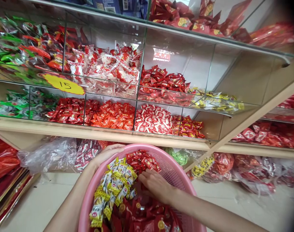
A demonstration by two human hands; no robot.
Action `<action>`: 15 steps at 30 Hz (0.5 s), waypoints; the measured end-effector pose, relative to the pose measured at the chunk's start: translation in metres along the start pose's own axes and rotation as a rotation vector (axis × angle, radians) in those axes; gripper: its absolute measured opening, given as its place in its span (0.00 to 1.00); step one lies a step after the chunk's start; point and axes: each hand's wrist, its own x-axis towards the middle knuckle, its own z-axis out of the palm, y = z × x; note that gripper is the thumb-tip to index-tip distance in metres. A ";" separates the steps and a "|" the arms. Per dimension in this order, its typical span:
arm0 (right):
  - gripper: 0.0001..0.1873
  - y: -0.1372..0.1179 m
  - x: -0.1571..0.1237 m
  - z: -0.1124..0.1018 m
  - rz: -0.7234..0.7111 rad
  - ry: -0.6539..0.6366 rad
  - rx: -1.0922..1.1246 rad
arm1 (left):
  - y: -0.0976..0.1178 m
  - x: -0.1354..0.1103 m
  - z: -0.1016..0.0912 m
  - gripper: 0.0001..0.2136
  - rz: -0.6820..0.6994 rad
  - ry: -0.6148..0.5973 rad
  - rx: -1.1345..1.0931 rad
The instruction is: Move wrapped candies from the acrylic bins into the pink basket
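A pink plastic basket [175, 167] sits low in the middle of the view, filled with wrapped sweets. My left hand [105, 154] grips its far left rim, fingers curled over the edge. My right hand [154, 184] reaches down inside the basket, fingers closed among red-wrapped sweets [143, 161]. Yellow-and-white sweet packets [113, 187] lie in a heap beside it, between my two hands. What the right fingers hold is hidden under the wrappers.
Clear-walled shelf bins [137, 96] behind the basket hold red, white, yellow and green sweets. A yellow tag marked 15 [64, 84] hangs at the left. Plastic bags of sweets [50, 154] lie on the floor under the wooden shelf [64, 130].
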 end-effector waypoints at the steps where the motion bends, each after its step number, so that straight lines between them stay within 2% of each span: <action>1: 0.10 -0.002 0.002 0.003 -0.003 0.001 -0.032 | -0.001 0.001 0.000 0.18 0.008 -0.008 0.011; 6: 0.16 0.000 0.003 0.002 0.028 0.000 -0.086 | -0.003 0.002 -0.004 0.18 0.026 -0.037 0.022; 11: 0.13 0.005 -0.002 0.000 0.136 -0.160 -0.150 | -0.001 0.002 -0.005 0.19 0.023 -0.059 0.042; 15: 0.12 0.003 0.001 0.004 0.130 -0.218 -0.190 | -0.004 0.005 -0.006 0.20 0.022 -0.049 0.025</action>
